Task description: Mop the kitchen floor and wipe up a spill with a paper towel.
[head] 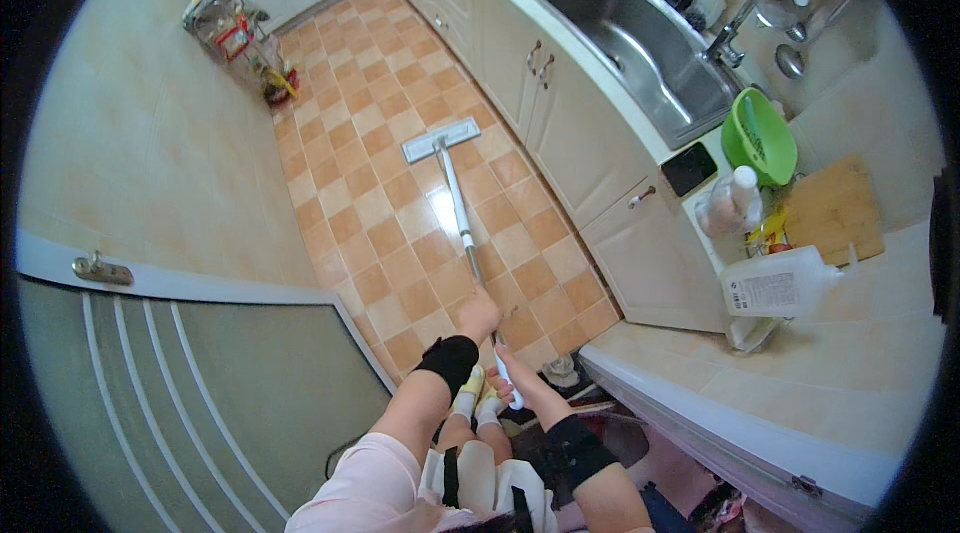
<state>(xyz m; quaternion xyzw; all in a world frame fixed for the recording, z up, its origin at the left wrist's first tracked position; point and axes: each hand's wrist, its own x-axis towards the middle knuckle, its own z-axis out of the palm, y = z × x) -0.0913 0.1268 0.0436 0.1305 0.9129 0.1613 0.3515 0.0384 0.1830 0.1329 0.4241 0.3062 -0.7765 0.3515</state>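
A flat mop (453, 192) with a white and metal pole reaches away from me over the tiled floor. Its rectangular head (441, 140) lies flat on the orange and cream tiles. My left hand (478, 314) is closed around the metal part of the pole. Nearer my body, my right hand (513, 375) grips the white handle end. Both forearms wear black bands. My feet, in yellow slippers (472, 381), stand below the hands.
Cream cabinets (517, 83) line the right side under a counter with a steel sink (637, 45). A rack with odds and ends (232, 38) stands by the left wall. A framed glass door (225, 383) is at lower left. Dark items lie near my right foot.
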